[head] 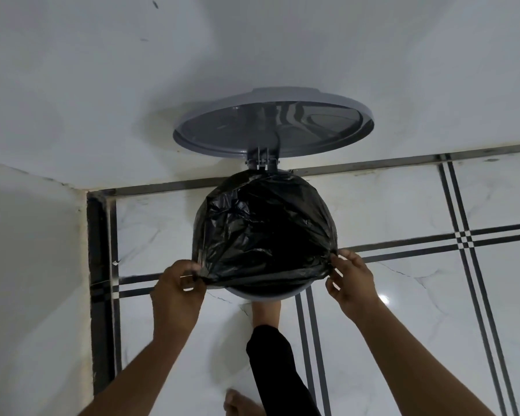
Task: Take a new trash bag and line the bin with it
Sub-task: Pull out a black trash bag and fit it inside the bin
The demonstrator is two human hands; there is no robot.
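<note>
We see a dim, greyish scene with soft shadows on the wall (72, 85). A small glare spot shines on the floor tile (383, 298). Straight tile lines bow outward near the edges, and everything looks slightly soft.

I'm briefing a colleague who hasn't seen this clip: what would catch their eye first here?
The black trash bag in the middle, stretched over the round bin against the wall. The left hand and right hand pinch its near edge at either side. Behind it, the grey lid stands open, and a bare foot sits at the bin's base.
</note>
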